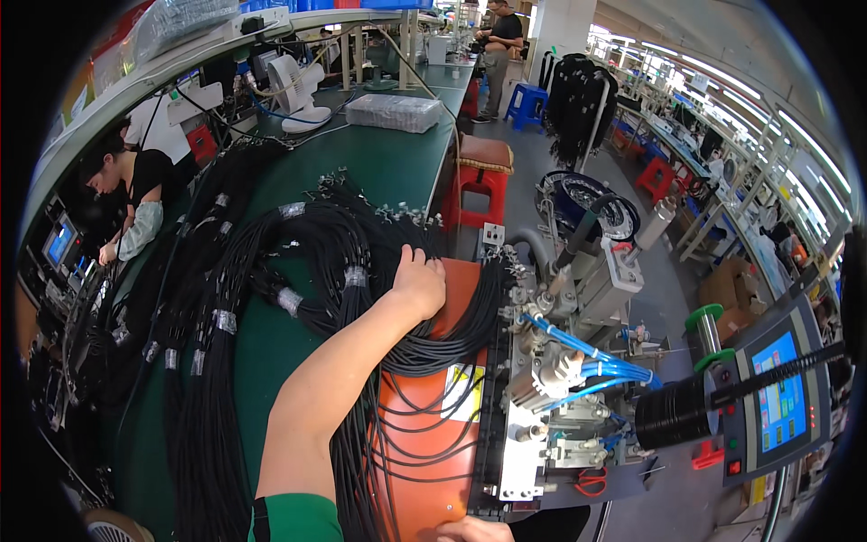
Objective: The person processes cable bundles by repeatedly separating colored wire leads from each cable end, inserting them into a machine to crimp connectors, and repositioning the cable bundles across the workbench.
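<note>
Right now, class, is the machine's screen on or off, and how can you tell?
On: the screen glows bright blue, with small coloured blocks showing on it.

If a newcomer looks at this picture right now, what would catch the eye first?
Probably the thick black cable bundles, sprawling across the green table on the left, with the left hand at the cables near the centre. Next, perhaps, the metal machine with bright blue tubes, right of centre, and the lit blue touchscreen farther right.
</note>
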Available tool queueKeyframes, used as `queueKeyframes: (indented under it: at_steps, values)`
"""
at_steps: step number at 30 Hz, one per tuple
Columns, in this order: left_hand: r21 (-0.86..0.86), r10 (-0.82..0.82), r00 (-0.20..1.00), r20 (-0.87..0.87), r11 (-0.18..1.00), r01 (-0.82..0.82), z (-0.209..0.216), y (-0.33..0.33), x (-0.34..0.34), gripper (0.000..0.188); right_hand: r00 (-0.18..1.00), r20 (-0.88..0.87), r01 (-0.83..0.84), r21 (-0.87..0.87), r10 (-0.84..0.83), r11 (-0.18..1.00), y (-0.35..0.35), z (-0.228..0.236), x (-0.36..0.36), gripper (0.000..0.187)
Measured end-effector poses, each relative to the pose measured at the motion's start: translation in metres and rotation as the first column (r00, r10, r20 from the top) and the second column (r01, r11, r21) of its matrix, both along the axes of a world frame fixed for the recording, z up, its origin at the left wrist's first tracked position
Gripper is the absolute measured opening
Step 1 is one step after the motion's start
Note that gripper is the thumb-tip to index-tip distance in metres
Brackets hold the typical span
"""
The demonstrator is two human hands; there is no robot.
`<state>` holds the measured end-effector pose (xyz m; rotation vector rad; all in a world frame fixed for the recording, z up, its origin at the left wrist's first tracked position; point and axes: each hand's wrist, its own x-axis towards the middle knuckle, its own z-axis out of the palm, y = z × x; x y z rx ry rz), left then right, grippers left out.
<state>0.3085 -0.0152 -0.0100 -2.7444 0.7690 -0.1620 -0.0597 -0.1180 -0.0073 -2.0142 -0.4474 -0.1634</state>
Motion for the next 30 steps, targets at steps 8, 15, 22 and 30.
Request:
queueKeyframes:
  at_steps: [8,15,22,30]
  values:
    - [-0.467,-0.050,0.946,-0.320,0.877,-0.112,0.013,-0.074,0.029,0.082,1.000,-0.015,-0.020,-0.009,0.020,1.000,0.000,0.008,0.006,0.013]
    - [-0.698,-0.254,0.861,-0.440,0.700,-0.150,-0.028,-0.091,0.064,0.085,1.000,-0.012,-0.024,0.039,0.025,0.999,-0.002,0.008,0.009,0.014]
    - [-0.769,-0.563,0.773,-0.292,-0.342,-0.540,0.035,-0.035,0.054,0.030,0.997,-0.034,-0.073,0.088,0.076,0.994,-0.006,0.014,0.009,0.016]
    - [-0.543,-0.533,0.834,-0.144,-0.662,-0.517,0.098,0.020,-0.028,0.024,1.000,-0.010,-0.024,0.048,0.024,0.999,-0.004,-0.002,0.005,0.017]
